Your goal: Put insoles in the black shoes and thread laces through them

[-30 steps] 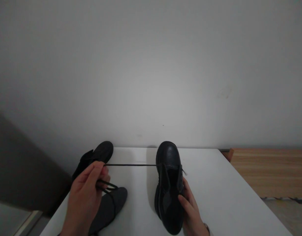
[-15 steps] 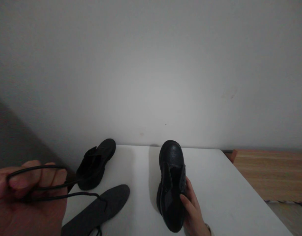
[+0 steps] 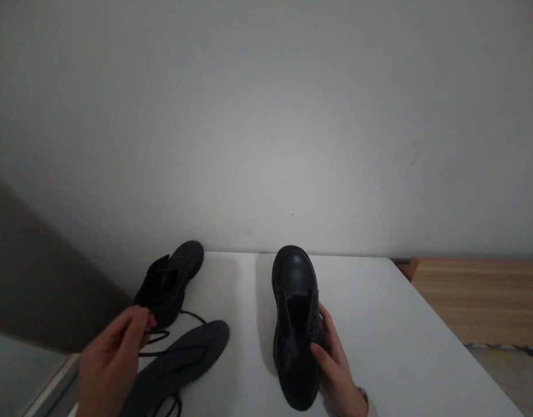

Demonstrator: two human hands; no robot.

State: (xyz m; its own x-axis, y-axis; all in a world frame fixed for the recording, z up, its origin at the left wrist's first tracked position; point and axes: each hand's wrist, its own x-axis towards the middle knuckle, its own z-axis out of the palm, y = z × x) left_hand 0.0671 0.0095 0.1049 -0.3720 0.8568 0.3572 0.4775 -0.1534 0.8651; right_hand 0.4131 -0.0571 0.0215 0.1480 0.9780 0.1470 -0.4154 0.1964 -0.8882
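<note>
My right hand (image 3: pixel 336 365) grips a black leather shoe (image 3: pixel 298 330) by its right side, with the thumb at the opening. The shoe points toward the wall, and no lace shows in its eyelets. At the left, my left hand (image 3: pixel 116 353) pinches a black shoelace (image 3: pixel 173 350) that trails in loops to the right. Below the lace lies a dark grey insole (image 3: pixel 205 341) on the white table. A second black shoe (image 3: pixel 173 281) sits just beyond my left hand, which covers part of its heel.
The white table (image 3: pixel 371 324) stands against a pale wall (image 3: pixel 288 145). Beyond its right edge is a wooden surface (image 3: pixel 475 301). A dark shadow falls on the wall at the left.
My left hand has moved right and away from the camera, lowering the shoelace over the insole. My right hand and its shoe have shifted slightly left.
</note>
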